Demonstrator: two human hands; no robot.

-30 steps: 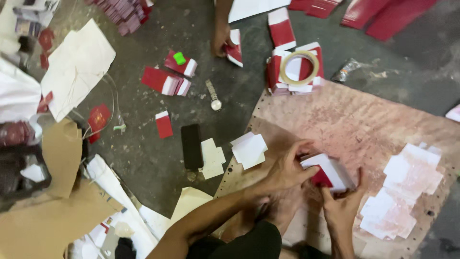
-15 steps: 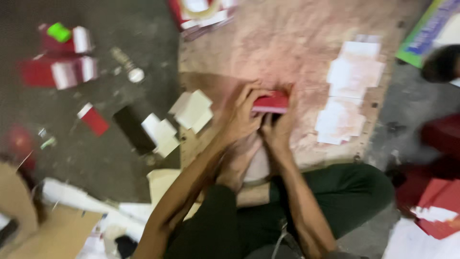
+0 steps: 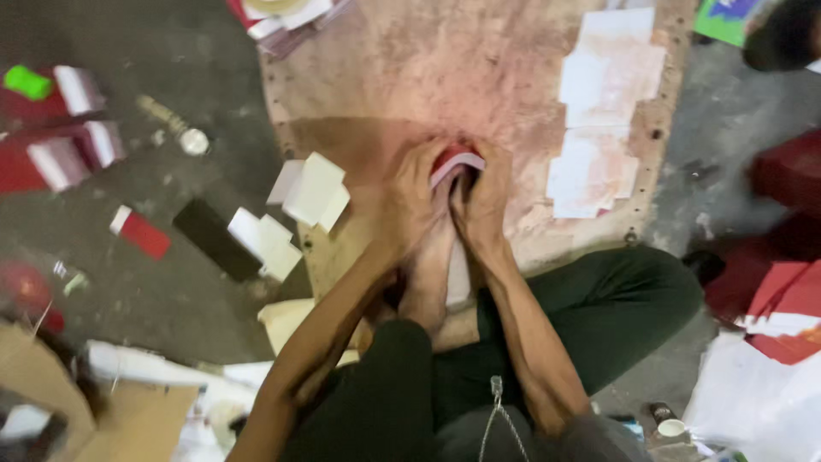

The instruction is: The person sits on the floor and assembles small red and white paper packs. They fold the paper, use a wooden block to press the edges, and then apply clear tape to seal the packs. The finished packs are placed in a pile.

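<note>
Both my hands close around a small red and white folded card piece [image 3: 455, 161] over a stained wooden board [image 3: 445, 68]. My left hand [image 3: 412, 201] grips its left side and my right hand [image 3: 485, 198] grips its right side, fingers curled over it. My bare foot [image 3: 436, 274] rests on the board just below the hands. Most of the piece is hidden by my fingers.
White paper squares [image 3: 603, 111] lie in a row on the board's right side. A small stack of white cards [image 3: 312, 188] sits at its left edge. A black rectangular object [image 3: 214, 239], red and white boxes [image 3: 64, 145] and a glue bottle [image 3: 175, 128] lie on the dark floor at left.
The view has swung so the board is now centred. My hands came together in front of me and closed round the red piece, pressing it above my foot.
</note>
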